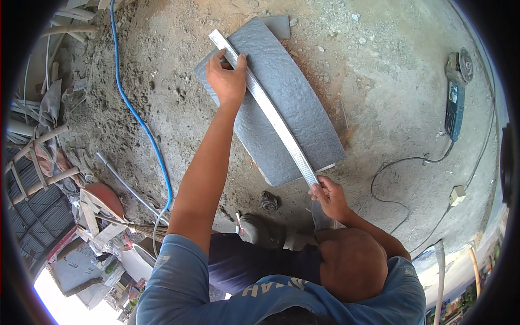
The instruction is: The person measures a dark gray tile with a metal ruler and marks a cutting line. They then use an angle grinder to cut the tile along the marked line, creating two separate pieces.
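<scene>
A large dark grey textured stone tile (pixel 309 103) lies on the rough ground in front of me. One of its long sides is curved. Slanting across it from upper left to lower right is a light metal straightedge (pixel 273 116). My left hand (pixel 226 81) grips the straightedge near its far end, thumb on one side and fingers on the other. At the near end, just past the tile's lower edge, my right hand (pixel 330 197) pinches the straightedge between thumb and fingers.
An angle grinder (pixel 455 103) with its cord lies at the right, near a pale socket box (pixel 457 195). A blue hose (pixel 132 105) runs down the left. Beyond the tile lies a small grey offcut (pixel 277 26). A small dark roundish object (pixel 269 202) sits near my shoe.
</scene>
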Tool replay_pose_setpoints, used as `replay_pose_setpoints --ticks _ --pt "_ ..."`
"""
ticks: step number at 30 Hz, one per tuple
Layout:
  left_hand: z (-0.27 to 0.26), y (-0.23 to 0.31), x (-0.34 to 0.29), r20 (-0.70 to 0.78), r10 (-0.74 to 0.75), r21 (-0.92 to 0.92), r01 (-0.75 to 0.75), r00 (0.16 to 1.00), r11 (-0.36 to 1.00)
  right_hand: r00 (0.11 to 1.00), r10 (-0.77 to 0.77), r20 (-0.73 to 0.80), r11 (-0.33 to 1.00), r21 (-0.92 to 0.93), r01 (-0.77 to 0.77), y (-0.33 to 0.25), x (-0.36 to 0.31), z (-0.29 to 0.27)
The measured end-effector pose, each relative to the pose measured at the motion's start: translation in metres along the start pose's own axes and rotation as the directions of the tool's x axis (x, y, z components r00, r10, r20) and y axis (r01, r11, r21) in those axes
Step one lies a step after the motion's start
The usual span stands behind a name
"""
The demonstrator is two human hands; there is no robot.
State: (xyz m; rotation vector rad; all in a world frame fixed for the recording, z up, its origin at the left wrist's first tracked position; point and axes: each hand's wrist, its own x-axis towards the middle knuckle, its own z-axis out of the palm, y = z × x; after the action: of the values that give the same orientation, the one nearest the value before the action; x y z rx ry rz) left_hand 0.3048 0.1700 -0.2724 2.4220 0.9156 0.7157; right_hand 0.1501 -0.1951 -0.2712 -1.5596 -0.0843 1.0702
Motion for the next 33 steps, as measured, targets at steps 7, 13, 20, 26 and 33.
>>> replay_pose_setpoints --ticks 7,13,20,26,33 --pt "-0.005 0.007 -0.001 0.056 -0.007 -0.059 0.01 0.998 0.998 1.0 -0.019 0.008 1.0 -0.01 0.019 -0.002 0.0 -0.001" --pt "-0.018 0.003 0.005 0.18 0.176 0.016 -0.181 0.968 0.983 0.999 -0.031 0.017 1.0 0.001 0.031 -0.002 0.001 0.003" --pt "-0.045 0.015 0.001 0.591 0.161 0.207 -0.341 0.791 0.917 1.0 0.007 -0.025 0.998 0.068 -0.005 0.011 -0.001 0.0" --pt "-0.056 0.013 -0.018 0.647 0.182 0.13 -0.343 0.74 0.93 0.999 -0.008 -0.051 0.998 0.064 0.011 -0.003 0.002 0.001" --pt "-0.055 0.015 -0.03 0.646 0.156 0.086 -0.275 0.747 0.958 0.996 -0.073 -0.049 0.996 0.048 0.075 -0.004 0.003 0.002"
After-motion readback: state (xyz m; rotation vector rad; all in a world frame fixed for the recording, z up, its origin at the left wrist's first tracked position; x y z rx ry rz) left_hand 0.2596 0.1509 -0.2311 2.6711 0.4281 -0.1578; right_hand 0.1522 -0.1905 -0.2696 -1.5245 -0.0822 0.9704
